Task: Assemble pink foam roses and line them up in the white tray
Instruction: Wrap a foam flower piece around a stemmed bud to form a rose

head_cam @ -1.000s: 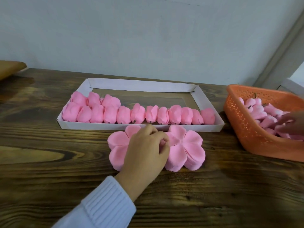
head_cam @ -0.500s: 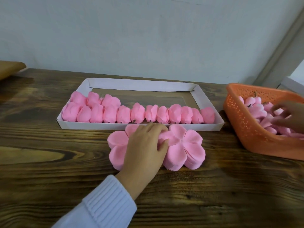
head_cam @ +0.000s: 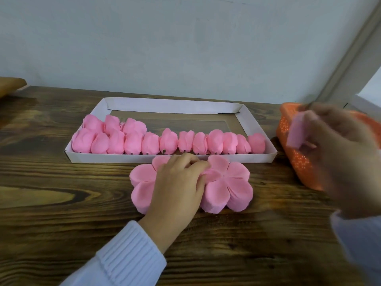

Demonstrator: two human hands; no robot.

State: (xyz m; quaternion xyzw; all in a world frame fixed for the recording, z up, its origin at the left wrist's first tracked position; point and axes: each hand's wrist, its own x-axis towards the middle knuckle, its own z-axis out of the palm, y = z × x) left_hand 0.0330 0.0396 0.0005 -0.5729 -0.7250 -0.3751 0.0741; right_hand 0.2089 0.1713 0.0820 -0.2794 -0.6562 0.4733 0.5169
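Note:
A white tray (head_cam: 173,105) holds several pink foam roses (head_cam: 169,141) in a row along its near wall, with a few more behind them at the left. Just in front of the tray lie two stacks of flat pink petal sheets, a left stack (head_cam: 142,184) and a right stack (head_cam: 228,186). My left hand (head_cam: 177,186) rests across both stacks, its fingertips pinching a petal edge on the right stack. My right hand (head_cam: 344,157), blurred, is raised in front of the orange basket and holds a pink rose bud (head_cam: 298,131) with a thin stem.
An orange perforated basket (head_cam: 296,159) stands at the right edge of the dark wooden table (head_cam: 61,213). A pale wall rises directly behind the tray. A brown object (head_cam: 10,85) pokes in at the far left.
My right hand has come up out of the basket toward me, now holding a pink bud. My left hand has stayed on the petal stacks, fingers shifting slightly onto the right stack.

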